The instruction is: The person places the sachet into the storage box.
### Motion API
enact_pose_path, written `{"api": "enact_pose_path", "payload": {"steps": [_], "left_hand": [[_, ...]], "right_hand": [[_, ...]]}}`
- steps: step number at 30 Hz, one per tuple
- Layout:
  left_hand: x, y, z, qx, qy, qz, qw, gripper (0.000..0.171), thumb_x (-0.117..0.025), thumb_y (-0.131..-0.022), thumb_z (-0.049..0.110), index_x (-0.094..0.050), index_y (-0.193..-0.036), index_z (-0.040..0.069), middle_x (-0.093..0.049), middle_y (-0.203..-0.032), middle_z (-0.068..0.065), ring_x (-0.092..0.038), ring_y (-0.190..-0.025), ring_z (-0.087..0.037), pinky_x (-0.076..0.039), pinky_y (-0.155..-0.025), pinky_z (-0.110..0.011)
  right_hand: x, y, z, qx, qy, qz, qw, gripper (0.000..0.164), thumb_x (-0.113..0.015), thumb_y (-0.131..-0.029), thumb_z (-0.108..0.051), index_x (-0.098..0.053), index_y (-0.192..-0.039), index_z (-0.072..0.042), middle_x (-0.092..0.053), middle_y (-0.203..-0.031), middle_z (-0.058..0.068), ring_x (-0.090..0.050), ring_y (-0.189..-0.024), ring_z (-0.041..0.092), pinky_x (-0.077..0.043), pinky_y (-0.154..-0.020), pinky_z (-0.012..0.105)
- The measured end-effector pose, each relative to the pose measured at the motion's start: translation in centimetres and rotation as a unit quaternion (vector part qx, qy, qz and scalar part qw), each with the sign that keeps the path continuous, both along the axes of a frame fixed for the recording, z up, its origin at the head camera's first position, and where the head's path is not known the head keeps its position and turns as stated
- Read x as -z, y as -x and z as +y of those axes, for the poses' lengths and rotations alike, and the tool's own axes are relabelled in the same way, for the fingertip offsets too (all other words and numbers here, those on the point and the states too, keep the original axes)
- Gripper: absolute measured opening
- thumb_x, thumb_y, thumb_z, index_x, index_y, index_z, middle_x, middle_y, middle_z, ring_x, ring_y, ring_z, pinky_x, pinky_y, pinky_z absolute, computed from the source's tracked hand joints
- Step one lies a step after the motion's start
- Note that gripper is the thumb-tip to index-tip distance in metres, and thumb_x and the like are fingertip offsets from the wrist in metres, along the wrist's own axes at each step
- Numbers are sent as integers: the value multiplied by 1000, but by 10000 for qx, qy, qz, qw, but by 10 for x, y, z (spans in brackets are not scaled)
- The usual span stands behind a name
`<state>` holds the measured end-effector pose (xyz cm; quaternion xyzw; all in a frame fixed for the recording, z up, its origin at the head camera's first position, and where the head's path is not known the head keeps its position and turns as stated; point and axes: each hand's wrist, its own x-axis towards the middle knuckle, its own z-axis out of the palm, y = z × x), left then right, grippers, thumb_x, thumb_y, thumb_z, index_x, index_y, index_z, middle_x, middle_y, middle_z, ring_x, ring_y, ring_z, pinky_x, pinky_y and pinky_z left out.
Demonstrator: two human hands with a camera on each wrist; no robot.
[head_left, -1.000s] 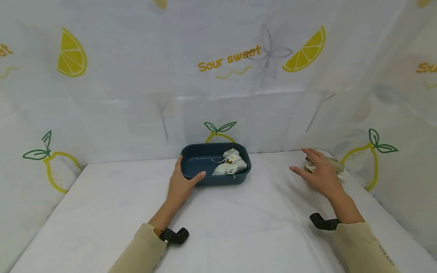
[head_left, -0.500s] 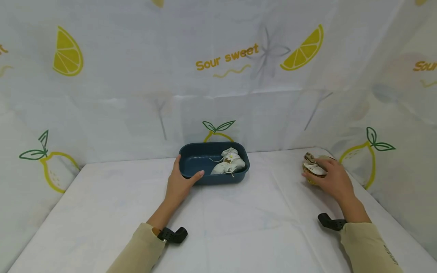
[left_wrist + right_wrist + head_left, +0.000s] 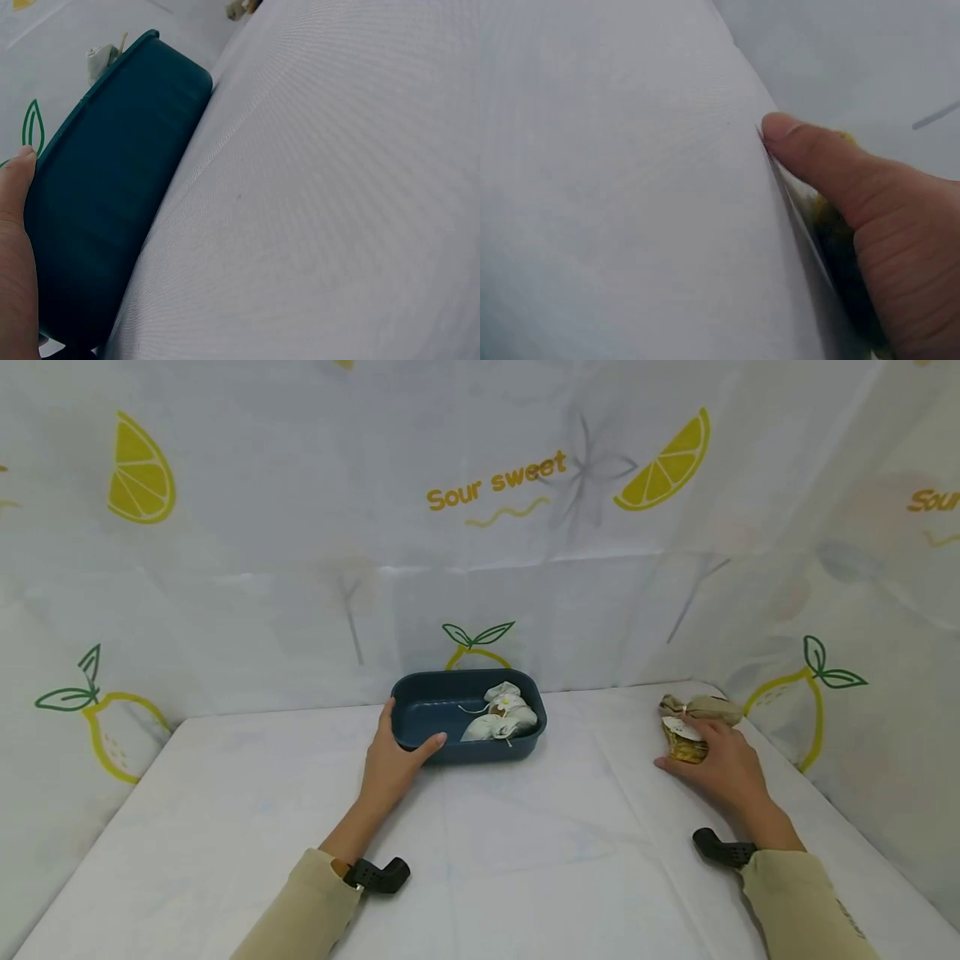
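A dark blue plastic bin [image 3: 427, 710] stands at the back middle of the white-covered table. My left hand [image 3: 390, 768] grips its left end, the thumb along the front wall and the fingers at the left side. In the left wrist view, the thumb lies against the bin's wall [image 3: 112, 172]. Small white drawstring pouches [image 3: 501, 725] lie in the bin's right half. At the right, my right hand [image 3: 723, 768] holds a shiny gold packet with a white top [image 3: 682, 747] between thumb and fingers; the palm side is hidden. Just behind it lies a tan cloth pouch [image 3: 708, 708].
A white cloth [image 3: 525, 843] covers the table. Close behind the bin rises a white curtain [image 3: 300, 568] with lemon prints, and it closes off both sides too. The tan pouch lies near the table's back right corner.
My right hand has come down from its spread pose over the things at the right and closed round the gold packet, uncovering the tan pouch. My left hand stays on the bin.
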<state>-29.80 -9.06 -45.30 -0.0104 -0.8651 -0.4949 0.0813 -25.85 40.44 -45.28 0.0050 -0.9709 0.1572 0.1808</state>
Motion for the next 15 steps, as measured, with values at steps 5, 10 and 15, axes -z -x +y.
{"api": "enact_pose_path", "payload": {"steps": [5,10,15], "left_hand": [[0,0,-1,12,13,-1,10000,113,-76,-81,64,-12,-164,22,-22,-170,-10,-31,-153,-37,-32,-119,-61],[0,0,-2,-11,24,30,10000,112,-76,-80,64,-13,-164,22,-23,-169,-10,-32,-152,-38,-33,-118,-62],[1,1,-2,30,11,12,10000,113,-75,-81,64,-12,-164,22,-23,-169,-11,-31,-152,-38,-33,-118,-62]], "right_hand": [[2,-1,-1,89,-211,24,9997,90,-76,-81,-60,-48,-148,-6,-51,-140,36,-48,-119,57,-38,-86,72],[0,0,-5,-38,-34,203,9998,65,-66,-95,-50,-57,-140,-5,-57,-137,33,-52,-118,56,-36,-89,72],[1,-1,-6,-235,145,752,9968,40,-66,-99,-27,-66,-130,-2,-67,-122,31,-60,-101,53,-41,-79,68]]}}
